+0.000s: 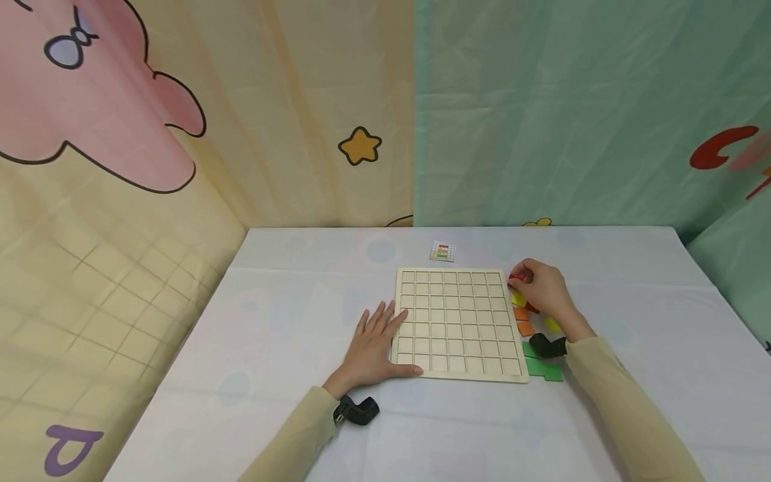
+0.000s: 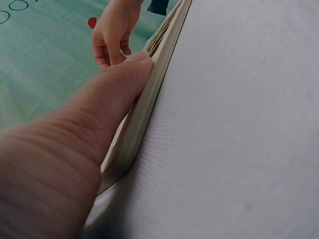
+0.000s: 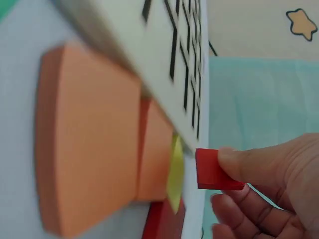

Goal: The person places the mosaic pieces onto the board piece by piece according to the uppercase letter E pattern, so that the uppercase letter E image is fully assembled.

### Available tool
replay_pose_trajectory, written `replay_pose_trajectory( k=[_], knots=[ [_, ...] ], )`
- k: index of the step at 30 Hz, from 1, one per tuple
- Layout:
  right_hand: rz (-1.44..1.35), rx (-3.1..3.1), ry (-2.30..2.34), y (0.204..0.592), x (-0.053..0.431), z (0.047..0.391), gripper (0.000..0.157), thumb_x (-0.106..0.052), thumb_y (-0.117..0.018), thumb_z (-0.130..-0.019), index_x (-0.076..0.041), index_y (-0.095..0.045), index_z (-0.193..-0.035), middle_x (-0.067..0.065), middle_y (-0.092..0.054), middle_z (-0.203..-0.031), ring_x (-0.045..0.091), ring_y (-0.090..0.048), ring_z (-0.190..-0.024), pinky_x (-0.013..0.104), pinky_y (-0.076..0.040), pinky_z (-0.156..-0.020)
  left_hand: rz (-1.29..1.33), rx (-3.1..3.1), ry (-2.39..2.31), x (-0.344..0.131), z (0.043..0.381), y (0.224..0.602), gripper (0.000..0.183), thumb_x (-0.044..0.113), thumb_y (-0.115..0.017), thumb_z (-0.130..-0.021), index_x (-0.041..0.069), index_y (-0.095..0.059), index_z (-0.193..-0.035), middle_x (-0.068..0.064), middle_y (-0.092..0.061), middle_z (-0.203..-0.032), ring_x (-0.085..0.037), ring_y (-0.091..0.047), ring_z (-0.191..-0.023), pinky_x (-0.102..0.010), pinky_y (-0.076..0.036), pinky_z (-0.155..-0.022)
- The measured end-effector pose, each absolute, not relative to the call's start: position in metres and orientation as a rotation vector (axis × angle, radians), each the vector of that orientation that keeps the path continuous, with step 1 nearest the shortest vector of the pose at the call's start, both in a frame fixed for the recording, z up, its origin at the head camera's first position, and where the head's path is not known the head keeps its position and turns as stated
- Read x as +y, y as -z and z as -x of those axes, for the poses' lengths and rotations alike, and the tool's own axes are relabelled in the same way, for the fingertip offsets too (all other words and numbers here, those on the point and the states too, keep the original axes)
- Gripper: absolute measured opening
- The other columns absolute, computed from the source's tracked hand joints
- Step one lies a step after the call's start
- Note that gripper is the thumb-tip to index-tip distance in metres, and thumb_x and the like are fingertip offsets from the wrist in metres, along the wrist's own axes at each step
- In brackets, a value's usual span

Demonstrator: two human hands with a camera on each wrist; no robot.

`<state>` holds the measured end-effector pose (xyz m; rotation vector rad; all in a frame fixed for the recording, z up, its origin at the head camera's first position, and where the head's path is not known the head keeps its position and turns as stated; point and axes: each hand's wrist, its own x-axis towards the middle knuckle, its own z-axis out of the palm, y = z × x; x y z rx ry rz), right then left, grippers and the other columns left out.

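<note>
A square wooden grid board [image 1: 458, 377] lies flat on the table, its cells bare. My left hand [image 1: 372, 348] rests at the board's near left corner, fingers spread along the left edge and thumb on the front edge. Beyond the board's far right corner, my right hand [image 1: 545, 288] pinches a small red square tile [image 3: 212, 169] between thumb and fingers. Along the right edge lie orange tiles [image 3: 94, 144], a yellow tile [image 3: 175, 172] and another red tile [image 3: 162, 221]. Green tiles [image 1: 545, 368] lie nearer the front, beside the same edge.
A small card with a coloured grid pattern [image 1: 442, 252] lies behind the board. Another yellow tile [image 1: 552, 325] sits by my right wrist. White cloth covers the table [image 1: 271, 301], and printed curtains [image 1: 542, 100] hang behind it.
</note>
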<state>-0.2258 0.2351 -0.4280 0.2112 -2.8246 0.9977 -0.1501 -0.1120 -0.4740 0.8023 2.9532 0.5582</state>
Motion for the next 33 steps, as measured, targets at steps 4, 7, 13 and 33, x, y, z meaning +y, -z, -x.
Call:
replay_pose_trajectory(
  k=[4, 7, 13, 33],
  knots=[
    [-0.261, -2.747, -1.083, 0.424, 0.222, 0.225, 0.01, -0.008, -0.067, -0.088, -0.001, -0.062, -0.093, 0.01, -0.061, -0.081, 0.024, -0.052, -0.068, 0.035, -0.045, -0.056, -0.793, 2.956, -0.557, -0.112, 0.151, 0.474, 0.108, 0.073, -0.062, -0.072, 0.013, -0.021, -0.152, -0.01, -0.008, -0.158, -0.025, 0.001, -0.143, -0.044, 0.006, -0.112],
    [-0.323, -2.744, -1.16, 0.422, 0.21, 0.225, 0.011, -0.01, -0.068, -0.088, -0.001, -0.063, -0.094, 0.009, -0.061, -0.081, 0.022, -0.054, -0.07, 0.034, -0.046, -0.059, -0.792, 2.96, -0.561, -0.112, 0.151, 0.473, 0.108, 0.072, -0.062, -0.072, 0.013, -0.021, -0.152, -0.01, -0.008, -0.158, -0.025, 0.0, -0.143, -0.044, 0.006, -0.112],
    [-0.424, -2.765, -1.311, 0.424, 0.183, 0.228, 0.013, -0.012, -0.072, -0.085, -0.002, -0.066, -0.091, 0.006, -0.061, -0.077, 0.02, -0.056, -0.068, 0.032, -0.047, -0.061, -0.787, 2.96, -0.544, -0.111, 0.151, 0.472, 0.108, 0.073, -0.062, -0.072, 0.013, -0.021, -0.152, -0.01, -0.008, -0.158, -0.025, 0.0, -0.143, -0.045, 0.004, -0.112],
    [-0.485, -2.805, -1.386, 0.434, 0.128, 0.239, 0.008, -0.004, -0.065, -0.088, -0.003, -0.069, -0.095, 0.007, -0.065, -0.087, 0.021, -0.057, -0.073, 0.033, -0.047, -0.064, -0.799, 2.962, -0.538, -0.111, 0.149, 0.47, 0.107, 0.073, -0.062, -0.072, 0.013, -0.022, -0.152, -0.011, -0.01, -0.157, -0.026, -0.002, -0.143, -0.046, 0.003, -0.112]
  ],
)
